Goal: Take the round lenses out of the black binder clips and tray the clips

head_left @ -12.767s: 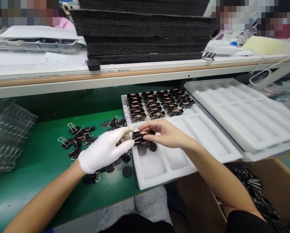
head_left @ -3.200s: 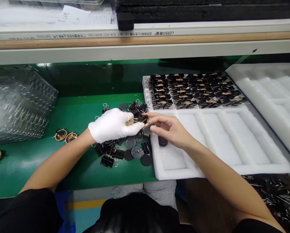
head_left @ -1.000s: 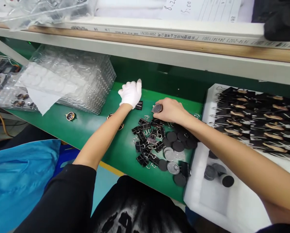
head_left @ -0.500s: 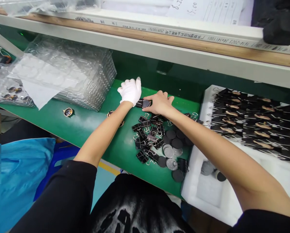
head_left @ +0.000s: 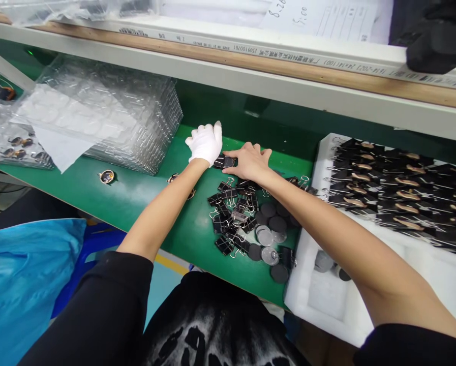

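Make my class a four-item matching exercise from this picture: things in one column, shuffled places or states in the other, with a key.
Column one
1. Left hand
2. Right hand
3. Stack of clear trays
4. White foam tray

Column two
A. Bearing rows of black clips
B. Bare, without a glove
C. To the left of both hands
D. In a white glove

Right pairs
1-D
2-B
3-C
4-A

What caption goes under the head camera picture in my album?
A gloved left hand and bare right hand beyond a jumble of black clips on a green table.
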`<state>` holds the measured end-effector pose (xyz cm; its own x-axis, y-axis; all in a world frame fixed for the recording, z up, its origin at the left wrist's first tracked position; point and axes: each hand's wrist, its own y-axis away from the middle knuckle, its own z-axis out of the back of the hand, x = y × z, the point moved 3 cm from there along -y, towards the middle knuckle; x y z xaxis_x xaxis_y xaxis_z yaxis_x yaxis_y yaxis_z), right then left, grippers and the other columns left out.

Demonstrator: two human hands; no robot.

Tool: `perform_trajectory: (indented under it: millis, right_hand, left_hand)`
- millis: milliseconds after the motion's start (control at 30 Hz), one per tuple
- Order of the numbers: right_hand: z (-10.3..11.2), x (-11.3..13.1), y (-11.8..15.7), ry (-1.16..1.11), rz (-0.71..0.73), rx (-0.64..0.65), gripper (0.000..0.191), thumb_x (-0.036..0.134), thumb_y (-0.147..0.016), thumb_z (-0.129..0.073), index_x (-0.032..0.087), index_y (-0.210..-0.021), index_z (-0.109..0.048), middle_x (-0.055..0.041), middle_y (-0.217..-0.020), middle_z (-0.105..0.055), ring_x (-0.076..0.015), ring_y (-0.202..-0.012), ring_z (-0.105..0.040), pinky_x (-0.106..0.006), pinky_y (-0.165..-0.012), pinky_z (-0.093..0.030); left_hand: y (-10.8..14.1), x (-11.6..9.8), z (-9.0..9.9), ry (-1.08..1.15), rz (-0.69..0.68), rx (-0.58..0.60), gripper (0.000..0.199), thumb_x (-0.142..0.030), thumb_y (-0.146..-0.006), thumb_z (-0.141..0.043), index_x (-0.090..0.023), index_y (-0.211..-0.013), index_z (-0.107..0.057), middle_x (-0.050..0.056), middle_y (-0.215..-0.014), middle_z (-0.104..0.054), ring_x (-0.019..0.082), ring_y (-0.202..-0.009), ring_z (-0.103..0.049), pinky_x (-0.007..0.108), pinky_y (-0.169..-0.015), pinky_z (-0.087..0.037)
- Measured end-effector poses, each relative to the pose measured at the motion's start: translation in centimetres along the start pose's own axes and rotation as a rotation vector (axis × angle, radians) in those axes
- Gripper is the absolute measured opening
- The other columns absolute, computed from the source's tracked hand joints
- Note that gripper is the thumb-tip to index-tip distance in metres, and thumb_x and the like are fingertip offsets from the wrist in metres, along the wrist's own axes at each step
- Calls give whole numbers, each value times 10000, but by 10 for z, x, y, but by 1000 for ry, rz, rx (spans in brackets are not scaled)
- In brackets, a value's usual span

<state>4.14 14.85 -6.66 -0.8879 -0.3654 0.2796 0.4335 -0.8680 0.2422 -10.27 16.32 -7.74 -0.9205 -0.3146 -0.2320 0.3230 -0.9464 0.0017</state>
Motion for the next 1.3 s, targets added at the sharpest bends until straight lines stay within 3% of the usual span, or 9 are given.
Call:
perform_trajectory:
  millis: [233, 367, 500, 600, 733, 833, 1000, 1167, 1300]
  right_hand:
    - [-1, -4, 1, -9, 30, -25, 611, 552, -836, -829, 384, -1406, -685, -167, -1280, -586, -455, -1241, -477, -594, -977, -321]
    - [3, -1, 3, -85, 139, -83, 419, 397, -831, -850, 310, -1235, -782, -151, -1289, -633, -434, -1238, -486, -571, -978, -309]
    - [18, 3, 0, -139, 207, -109, 291, 325, -809, -858, 273, -1092, -809, -106, -1134, -722, -390, -1161, -555, -525, -956, -335]
    - [37, 0, 6, -199, 197, -202, 362, 353, -845, -829, 275, -1193, -763, -88, -1154, -735, -366, -1138, -599, -523, -955, -368]
    - [57, -13, 36, -637, 219, -310, 482, 252, -756, -875, 200, -1200, -696, -81, -1147, -740, -277, -1031, -680, -465, -929, -496]
    - [55, -30, 68, -1116, 205, -87, 607, 215, -673, -926, 187, -1214, -652, -61, -1037, -759, -241, -959, -721, -412, -876, -585]
    - [46, -68, 129, -1478, -38, 85, 334, 212, -804, -849, 182, -1113, -727, -55, -963, -772, -169, -859, -741, -327, -818, -638]
    - [43, -100, 176, -1786, -171, -1, 376, 191, -726, -892, 216, -1010, -646, -60, -942, -805, -226, -920, -791, -417, -890, -653]
    - [48, -111, 186, -1885, -178, -120, 464, 178, -655, -902, 250, -985, -583, -34, -856, -804, -266, -932, -801, -468, -909, -643]
  left_hand:
    - [-2, 2, -2, 42, -13, 7, 568, -349, -1045, -245, -323, -1557, -491, 154, -1444, -593, 403, -1300, -523, 592, -1041, -410]
    - [-4, 2, 2, 182, 20, -17, 546, -429, -1056, -260, -266, -1457, -594, 166, -1384, -643, 400, -1306, -550, 598, -1068, -417]
    - [-4, 2, 27, 293, -5, -102, 670, -474, -1085, -93, -192, -1275, -669, 164, -1268, -703, 305, -1241, -626, 477, -1071, -469]
    - [6, 1, 54, 478, -69, -201, 665, -543, -1088, -116, -193, -1139, -678, 137, -1109, -742, 257, -1078, -692, 414, -978, -520]
    - [35, -19, 75, 527, -233, 6, 631, -670, -1038, -305, -212, -749, -629, 62, -676, -666, 203, -674, -644, 338, -678, -501]
    - [62, -44, 84, 478, -423, 30, 513, -597, -1031, -400, -212, -770, -617, 43, -731, -680, 183, -690, -612, 312, -651, -447]
    - [74, -69, 74, 375, -630, 233, 611, -556, -1080, -138, -227, -1261, -620, 53, -902, -734, 181, -734, -663, 303, -716, -481]
    - [43, -66, 48, 74, -575, 316, 438, -662, -887, -575, -238, -843, -674, 58, -782, -712, 250, -707, -642, 331, -652, -427]
    - [25, -55, 38, -16, -502, 314, 423, -600, -924, -491, -241, -772, -656, 85, -806, -721, 273, -739, -657, 348, -645, -424]
